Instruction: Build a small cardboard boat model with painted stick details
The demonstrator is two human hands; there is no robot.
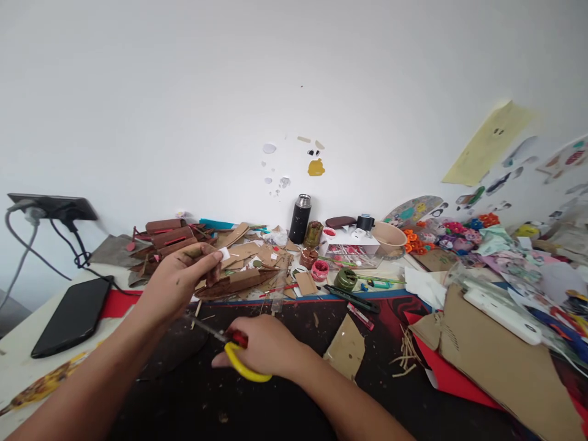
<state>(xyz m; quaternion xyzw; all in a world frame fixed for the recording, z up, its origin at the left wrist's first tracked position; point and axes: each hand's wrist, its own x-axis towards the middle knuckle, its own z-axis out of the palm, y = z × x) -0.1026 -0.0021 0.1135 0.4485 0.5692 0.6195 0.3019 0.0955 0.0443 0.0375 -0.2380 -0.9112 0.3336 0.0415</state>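
Note:
My left hand is raised over the near edge of the cluttered strip, pinching a small white piece between thumb and fingertips. Lower and to its right, my right hand is closed on scissors with a yellow and red handle. The scissor blades point left, below my left hand, and are partly blurred. Behind both hands lie cardboard scraps and a brown boat-shaped piece.
A black bottle, a green paint jar and a pink paint jar stand behind the dark mat. A phone lies left; large cardboard lies right.

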